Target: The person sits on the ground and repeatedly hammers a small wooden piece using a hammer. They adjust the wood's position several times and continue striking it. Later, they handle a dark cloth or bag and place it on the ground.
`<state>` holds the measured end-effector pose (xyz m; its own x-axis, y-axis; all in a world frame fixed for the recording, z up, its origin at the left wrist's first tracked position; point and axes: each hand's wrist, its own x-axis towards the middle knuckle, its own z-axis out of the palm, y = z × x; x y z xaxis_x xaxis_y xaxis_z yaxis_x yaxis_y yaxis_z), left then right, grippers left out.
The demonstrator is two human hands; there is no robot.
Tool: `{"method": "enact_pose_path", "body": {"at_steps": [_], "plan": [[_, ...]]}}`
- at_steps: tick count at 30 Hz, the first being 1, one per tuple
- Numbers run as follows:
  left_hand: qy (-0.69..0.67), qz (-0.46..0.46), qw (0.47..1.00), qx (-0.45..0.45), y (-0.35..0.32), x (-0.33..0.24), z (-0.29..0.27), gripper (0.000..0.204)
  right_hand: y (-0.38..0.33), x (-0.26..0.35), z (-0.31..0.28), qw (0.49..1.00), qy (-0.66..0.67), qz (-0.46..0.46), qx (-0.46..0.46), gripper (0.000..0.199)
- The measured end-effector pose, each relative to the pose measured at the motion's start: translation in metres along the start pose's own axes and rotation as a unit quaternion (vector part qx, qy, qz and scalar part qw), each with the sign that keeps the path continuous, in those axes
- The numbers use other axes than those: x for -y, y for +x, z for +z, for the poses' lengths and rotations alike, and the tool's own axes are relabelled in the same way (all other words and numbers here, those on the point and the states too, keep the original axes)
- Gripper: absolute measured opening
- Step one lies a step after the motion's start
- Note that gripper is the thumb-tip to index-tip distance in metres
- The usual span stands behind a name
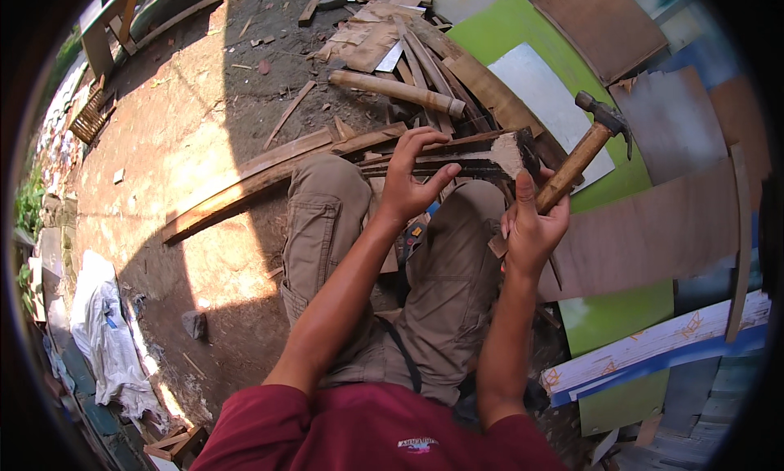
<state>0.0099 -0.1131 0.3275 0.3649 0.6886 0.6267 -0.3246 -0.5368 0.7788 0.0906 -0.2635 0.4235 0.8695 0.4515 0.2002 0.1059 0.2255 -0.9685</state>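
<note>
So your right hand (535, 230) had the hammer (578, 165) wrapped up tight, fingers closed around the wooden handle and thumb up by the pale end of that dark timber (506, 154). The hammer was tilted, with its metal head up and off to the right, over the loose sheets. Your left hand (411, 184) wasn't gripping anything: thumb and fingers were spread apart, right by the dark timber. Couldn't tell if the fingertips were touching it or just in front of it, tbh.

The timber itself sat around your knees, mostly beyond the trousers (327, 218), with its pale, rough end facing right, near the hammer hand. Off to the left, a couple of long planks (245, 189) ran diagonally over the dirt ground (135, 202), part sun, part shade. Past your hands was a messy heap of scrap wood (371, 42), with a round pole (398, 93) lying at its near side.

Over on your right you had a bright green panel (549, 42) with a white sheet (523, 75) on it, and a crumpled white sack (106, 332) lay way out left.
</note>
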Motion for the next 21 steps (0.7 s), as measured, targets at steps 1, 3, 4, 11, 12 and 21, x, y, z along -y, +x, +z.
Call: {"method": "enact_pose_path", "body": {"at_steps": [1, 3, 4, 11, 12, 21], "plan": [[0.007, 0.015, 1.0, -0.008, 0.001, -0.002, -0.001, 0.055, 0.003, 0.003, 0.004, 1.0, -0.007, -0.006, -0.003, 0.046], [0.054, -0.006, 0.998, 0.038, -0.003, 0.009, 0.0, 0.078, 0.008, 0.006, 0.013, 1.0, -0.021, -0.012, -0.012, 0.046], [0.073, -0.017, 0.996, 0.044, -0.004, 0.015, 0.003, 0.079, 0.01, 0.008, 0.016, 1.0, -0.025, -0.005, -0.007, 0.048], [0.202, -0.03, 0.978, 0.041, -0.003, 0.063, -0.002, 0.062, 0.013, 0.008, 0.027, 0.997, 0.032, 0.002, 0.065, 0.05], [0.21, -0.031, 0.976, 0.046, -0.004, 0.061, -0.002, 0.06, 0.014, 0.005, 0.023, 0.997, 0.037, 0.004, 0.072, 0.05], [0.13, -0.105, 0.973, 0.161, 0.028, 0.05, -0.047, 0.043, 0.009, -0.048, -0.024, 0.99, 0.04, 0.136, 0.013, 0.057]]}}
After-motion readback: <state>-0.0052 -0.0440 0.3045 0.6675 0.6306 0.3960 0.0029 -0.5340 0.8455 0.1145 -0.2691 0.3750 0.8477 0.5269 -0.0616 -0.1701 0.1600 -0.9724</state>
